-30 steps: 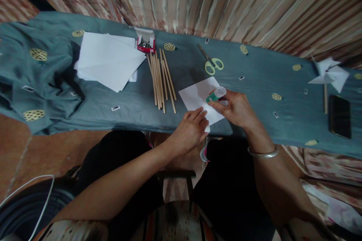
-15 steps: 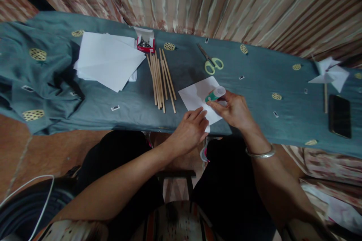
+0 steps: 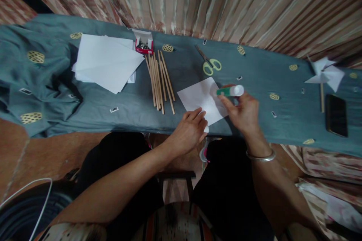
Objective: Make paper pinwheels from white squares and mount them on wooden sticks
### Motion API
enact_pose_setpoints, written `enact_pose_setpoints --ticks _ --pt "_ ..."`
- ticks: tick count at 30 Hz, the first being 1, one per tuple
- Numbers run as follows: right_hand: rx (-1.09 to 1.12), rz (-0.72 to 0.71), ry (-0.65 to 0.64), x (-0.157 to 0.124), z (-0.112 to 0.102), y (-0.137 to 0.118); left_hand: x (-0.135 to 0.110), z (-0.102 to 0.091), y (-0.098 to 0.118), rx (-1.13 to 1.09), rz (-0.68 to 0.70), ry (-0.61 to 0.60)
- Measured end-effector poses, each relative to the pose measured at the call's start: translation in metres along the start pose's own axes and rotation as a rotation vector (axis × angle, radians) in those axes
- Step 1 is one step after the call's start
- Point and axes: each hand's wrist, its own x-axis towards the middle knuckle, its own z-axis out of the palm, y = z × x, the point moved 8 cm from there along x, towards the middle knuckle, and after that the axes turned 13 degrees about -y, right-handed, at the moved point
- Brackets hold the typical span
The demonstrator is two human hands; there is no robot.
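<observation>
Green-and-white cylinder (image 3: pixel 230 90), apparently plastic, in right fingers (image 3: pixel 227 104), near square paper (image 3: pixel 201 98).

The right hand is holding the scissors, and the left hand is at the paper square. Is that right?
Not quite: in the head view, the right hand holds a green and white tube; the scissors lie on the cloth. The left hand is at the paper square.

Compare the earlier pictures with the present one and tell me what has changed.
The right hand has moved to the person's right, taking the green-and-white tube from over the square paper toward its right edge; the tube's white end now points more directly rightward. Nothing visibly was picked up or let go. The left hand stays on the paper; the sticks and scissors lie as before.
</observation>
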Motion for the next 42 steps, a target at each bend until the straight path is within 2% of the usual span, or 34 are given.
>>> enact_pose_setpoints --ticks 3,5,8,11,14,18,27,42 --pt "0.476 0.117 0.212 -0.003 -0.029 0.031 -0.002 -0.004 -0.003 -0.125 0.012 0.019" --pt "0.783 0.175 0.257 -0.005 -0.035 0.045 -0.005 -0.010 -0.007 -0.286 0.027 0.080" --pt "1.087 0.256 0.215 -0.008 -0.029 0.048 -0.007 -0.017 -0.022 -0.629 -0.005 0.213" --pt "1.222 0.325 0.106 -0.014 -0.011 0.036 -0.004 -0.014 -0.040 -1.008 -0.095 0.305" --pt "1.253 0.379 -0.047 -0.019 0.012 0.021 0.001 -0.012 -0.048 -1.269 -0.102 0.375" --pt "1.238 0.372 -0.149 -0.021 0.027 0.011 0.002 -0.017 -0.050 -1.399 -0.079 0.442" --pt "1.252 0.366 -0.195 -0.023 0.038 0.009 0.004 -0.016 -0.050 -1.421 -0.097 0.416" --pt "1.121 0.348 -0.167 -0.024 0.037 0.000 0.000 -0.013 -0.055 -1.318 -0.131 0.410"
